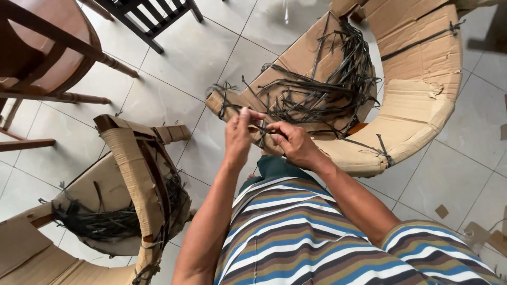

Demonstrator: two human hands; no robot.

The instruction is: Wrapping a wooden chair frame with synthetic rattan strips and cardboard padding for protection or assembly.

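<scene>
Both hands meet in front of my chest over a tiled floor. My left hand (pixel 238 136) pinches one end of a thin black plastic strap (pixel 262 128) between thumb and fingers. My right hand (pixel 293 142) grips the strap's other end, fingers curled around it. Just beyond the hands stands a curved chair wrapped in brown cardboard (pixel 417 111), with a tangle of cut black straps (pixel 322 87) heaped on its seat. My striped shirt fills the bottom of the view.
A second cardboard-wrapped chair (pixel 132 174) with loose black straps stands at lower left. A bare wooden chair (pixel 47 58) is at upper left and a dark slatted chair (pixel 153 16) at top. Cardboard scraps (pixel 441 211) lie on the tiles at right.
</scene>
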